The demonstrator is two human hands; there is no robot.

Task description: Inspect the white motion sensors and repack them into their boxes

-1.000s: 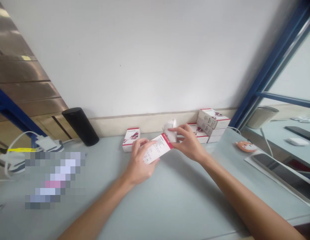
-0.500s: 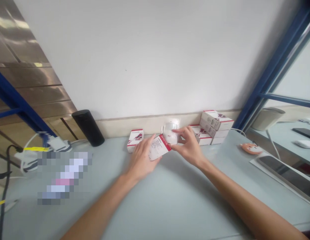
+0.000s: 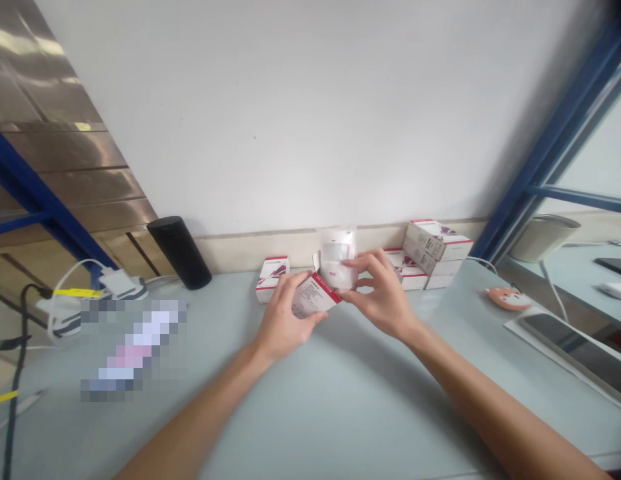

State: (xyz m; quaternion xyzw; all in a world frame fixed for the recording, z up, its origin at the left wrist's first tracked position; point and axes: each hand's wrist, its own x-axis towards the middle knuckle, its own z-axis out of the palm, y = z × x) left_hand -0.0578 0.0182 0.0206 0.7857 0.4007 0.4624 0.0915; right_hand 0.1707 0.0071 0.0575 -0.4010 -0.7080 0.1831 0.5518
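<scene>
My left hand (image 3: 285, 317) is closed around a small white box (image 3: 314, 297) with a red band reading DETECTOR. The box is tilted, with a raised flap at its far end. In my right hand (image 3: 380, 290), pinched between thumb and fingers, is a white detector (image 3: 336, 257) in a clear plastic bag. It stands at the open end of the box; whether its lower edge sits inside the box I cannot tell. Left of the hands lies another white and red box (image 3: 273, 279). Several similar boxes (image 3: 435, 247) are stacked to the right of my right hand.
A black cylinder (image 3: 180, 253) stands against the wall at the left. White power strips with cables (image 3: 120, 283) and a blurred-out item (image 3: 135, 350) lie on the left. On the right are an orange animal-faced object (image 3: 509, 298) and a dark flat device (image 3: 575, 347) on white.
The box in my left hand has tipped so that more of its side shows. The bagged detector is more upright, its front now in plain view. The camera view has shifted slightly.
</scene>
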